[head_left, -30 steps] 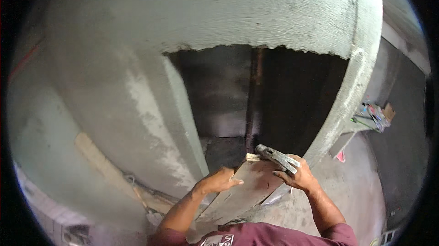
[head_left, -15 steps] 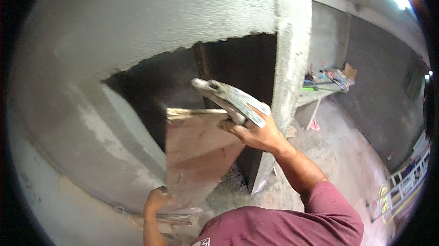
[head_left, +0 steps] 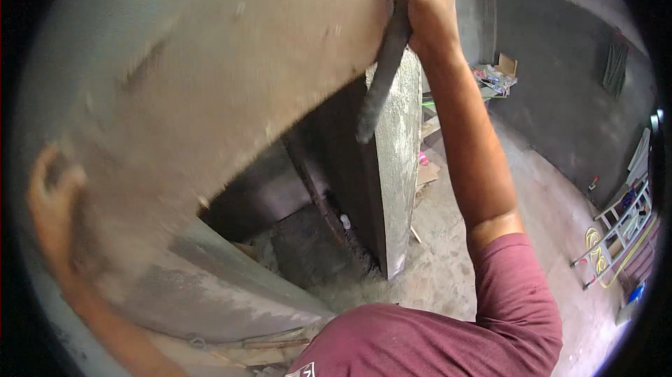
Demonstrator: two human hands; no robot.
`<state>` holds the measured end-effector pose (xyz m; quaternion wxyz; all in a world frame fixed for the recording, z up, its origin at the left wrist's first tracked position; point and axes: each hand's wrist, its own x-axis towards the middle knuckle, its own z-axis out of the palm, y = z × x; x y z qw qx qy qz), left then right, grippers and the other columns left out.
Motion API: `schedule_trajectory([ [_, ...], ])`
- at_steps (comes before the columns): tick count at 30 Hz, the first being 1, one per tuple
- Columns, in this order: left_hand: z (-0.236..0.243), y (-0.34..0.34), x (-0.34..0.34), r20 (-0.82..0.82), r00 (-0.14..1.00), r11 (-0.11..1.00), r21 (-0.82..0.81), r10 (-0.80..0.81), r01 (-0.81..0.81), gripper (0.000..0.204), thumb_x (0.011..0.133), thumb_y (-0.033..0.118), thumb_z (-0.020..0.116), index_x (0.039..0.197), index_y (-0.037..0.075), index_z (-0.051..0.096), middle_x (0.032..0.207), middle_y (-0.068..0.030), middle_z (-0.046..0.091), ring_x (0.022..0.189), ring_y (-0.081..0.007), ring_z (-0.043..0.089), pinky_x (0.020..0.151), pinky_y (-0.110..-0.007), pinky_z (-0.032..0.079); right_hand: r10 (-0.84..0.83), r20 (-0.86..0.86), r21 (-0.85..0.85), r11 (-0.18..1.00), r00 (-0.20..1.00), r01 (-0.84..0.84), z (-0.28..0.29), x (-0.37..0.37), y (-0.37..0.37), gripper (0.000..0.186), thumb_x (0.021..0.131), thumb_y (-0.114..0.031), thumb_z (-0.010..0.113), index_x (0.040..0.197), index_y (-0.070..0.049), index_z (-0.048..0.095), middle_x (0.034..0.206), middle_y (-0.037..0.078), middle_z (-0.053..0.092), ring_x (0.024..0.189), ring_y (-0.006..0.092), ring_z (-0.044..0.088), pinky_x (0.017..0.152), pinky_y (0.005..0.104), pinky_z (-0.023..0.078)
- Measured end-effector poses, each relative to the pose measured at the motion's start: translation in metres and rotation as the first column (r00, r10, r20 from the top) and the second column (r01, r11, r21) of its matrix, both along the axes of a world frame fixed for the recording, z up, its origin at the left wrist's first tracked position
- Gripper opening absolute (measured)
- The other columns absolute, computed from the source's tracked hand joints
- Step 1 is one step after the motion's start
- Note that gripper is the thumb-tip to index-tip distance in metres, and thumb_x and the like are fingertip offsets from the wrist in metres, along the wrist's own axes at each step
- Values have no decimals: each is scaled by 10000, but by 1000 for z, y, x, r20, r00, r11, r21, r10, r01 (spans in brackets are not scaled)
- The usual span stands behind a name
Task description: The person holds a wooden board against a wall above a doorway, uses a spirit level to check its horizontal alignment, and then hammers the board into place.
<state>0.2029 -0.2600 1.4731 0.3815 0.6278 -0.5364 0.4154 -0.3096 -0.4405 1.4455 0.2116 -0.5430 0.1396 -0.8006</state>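
Dark grey wall [head_left: 553,90] behind a pale, patchy floor [head_left: 542,226]

streaked brownish board [head_left: 245,76], dark hammer handle [head_left: 381,93], maroon shirt [head_left: 406,342], dark grey wall [head_left: 553,76]

That's a maroon, short-sleeved cloth shirt [head_left: 413,342] they've got on, its sleeve [head_left: 516,286] creased at lower right, a white-edged print [head_left: 302,371] at bottom centre.
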Motion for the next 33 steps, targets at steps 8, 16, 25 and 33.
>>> schedule_trajectory([
  [8,166,-132,-82,165,846,859,180,-507,480,628,764,173,723,1354,39,556,1299,-181,611,1210,-303,581,1030,-406,455,-64,242,147,989,968,29,9,-64,-94,400,823,-207,809,1085,61,670,986,139,704,851,215,688,751,390,580],
  [16,173,-203,-133,164,775,792,119,-610,598,636,763,82,722,1374,26,556,1371,-188,577,1285,-286,539,1078,-366,417,-31,280,126,992,960,-5,-13,-90,-159,324,827,-138,811,1054,55,682,968,119,707,849,208,694,750,384,597],
  [25,159,-246,-133,167,735,748,29,-657,663,635,832,159,741,1428,123,524,1388,-158,562,1209,-268,589,1055,-369,459,-429,73,330,862,900,384,5,-101,-167,490,805,-289,728,1059,124,655,985,193,701,864,225,661,710,351,519],
  [33,164,-266,-113,198,722,748,127,-663,652,605,880,249,702,1434,98,511,1459,-175,498,1345,-282,470,1140,-393,355,-604,-149,293,730,783,618,16,-109,-155,503,800,-312,764,1116,68,674,1038,208,713,917,261,685,806,374,534],
])
